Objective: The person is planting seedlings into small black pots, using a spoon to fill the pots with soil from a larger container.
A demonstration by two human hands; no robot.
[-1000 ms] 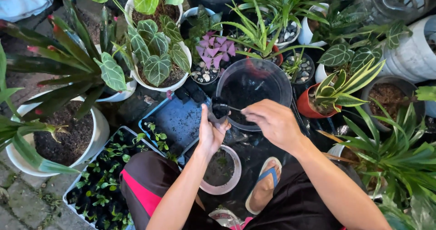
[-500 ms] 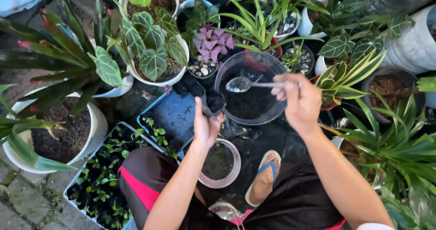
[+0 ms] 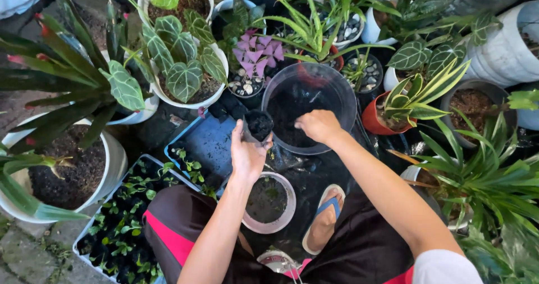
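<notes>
Small black seedling pot sits in the left hand, held up just beside the near rim of the clear plastic bowl, with the fingers wrapped around its lower wall and the open top, dark with soil, facing up. It looks like thin, soft plastic, so it would probably be light even when filled and would give under a hard squeeze; a loose hold low around the wall, or a palm under the base, seems the safest way to carry it without crushing it or tipping soil out. The right hand reaches over the bowl's rim into the dark soil inside; its fingers are curled downward, but whether they grip a tool or a pinch of soil cannot be told from here. The bowl is stiff but thin and probably heavy with soil. Below the hands stands a pale round pot with soil in it, next to a foot in a blue-strapped sandal. A blue tray with a few seedlings lies to the left, beside a black tray of seedlings. The work goes on at ground level, on dark wet paving, hemmed in by potted plants, a large white pot among them, leaving little room.
</notes>
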